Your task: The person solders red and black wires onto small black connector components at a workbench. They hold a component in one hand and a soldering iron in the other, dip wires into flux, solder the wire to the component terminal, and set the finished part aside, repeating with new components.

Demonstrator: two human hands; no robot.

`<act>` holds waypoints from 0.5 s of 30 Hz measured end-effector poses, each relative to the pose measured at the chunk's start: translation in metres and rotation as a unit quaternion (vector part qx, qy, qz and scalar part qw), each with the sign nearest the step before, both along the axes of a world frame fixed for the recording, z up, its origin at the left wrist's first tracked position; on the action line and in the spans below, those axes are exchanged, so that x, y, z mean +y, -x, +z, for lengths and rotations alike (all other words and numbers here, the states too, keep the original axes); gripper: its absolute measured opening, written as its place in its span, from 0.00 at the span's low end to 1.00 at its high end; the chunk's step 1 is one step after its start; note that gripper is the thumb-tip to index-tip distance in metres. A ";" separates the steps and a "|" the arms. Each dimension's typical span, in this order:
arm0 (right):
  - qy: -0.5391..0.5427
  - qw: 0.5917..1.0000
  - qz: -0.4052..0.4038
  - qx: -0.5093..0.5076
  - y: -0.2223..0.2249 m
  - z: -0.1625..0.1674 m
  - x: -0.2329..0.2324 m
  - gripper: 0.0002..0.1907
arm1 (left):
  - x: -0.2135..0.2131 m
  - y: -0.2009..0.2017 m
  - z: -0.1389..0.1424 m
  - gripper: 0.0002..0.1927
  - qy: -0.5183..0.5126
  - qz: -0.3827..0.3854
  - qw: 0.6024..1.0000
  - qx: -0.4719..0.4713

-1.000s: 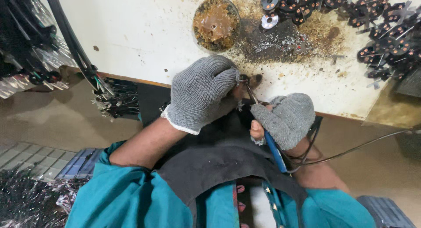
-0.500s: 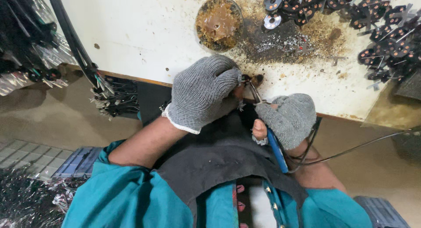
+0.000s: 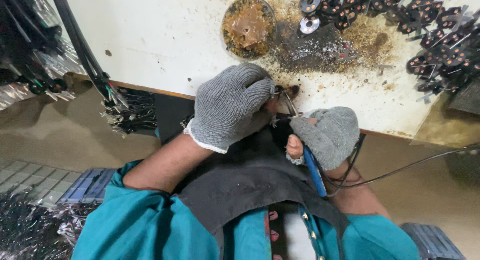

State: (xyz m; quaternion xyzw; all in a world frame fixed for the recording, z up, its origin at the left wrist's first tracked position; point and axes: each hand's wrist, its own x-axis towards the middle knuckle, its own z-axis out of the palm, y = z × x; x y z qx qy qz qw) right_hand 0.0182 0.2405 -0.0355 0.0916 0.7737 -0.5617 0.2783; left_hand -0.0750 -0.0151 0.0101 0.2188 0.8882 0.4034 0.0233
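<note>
Head view: soldering at the table (image 3: 150,45) edge.
Your left hand (image 3: 230,105) pinches a small part (image 3: 290,91); your right hand (image 3: 330,135) clenches the blue-handled iron (image 3: 314,171).

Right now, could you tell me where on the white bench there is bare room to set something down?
The widest free patch of the white bench lies between the black cables on the left and the round dish of brown paste. It is crowded right of the dish: dark residue and piled black discs. The left hand and right hand fill the front edge.

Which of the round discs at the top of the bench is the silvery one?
The silvery disc, lowest-left in the pile; the other discs around it are dark.
</note>
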 end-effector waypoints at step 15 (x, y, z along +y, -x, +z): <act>-0.292 0.828 -0.006 0.479 0.122 0.057 -0.020 0.16 | 0.001 0.000 0.009 0.10 0.024 0.015 1.000 0.008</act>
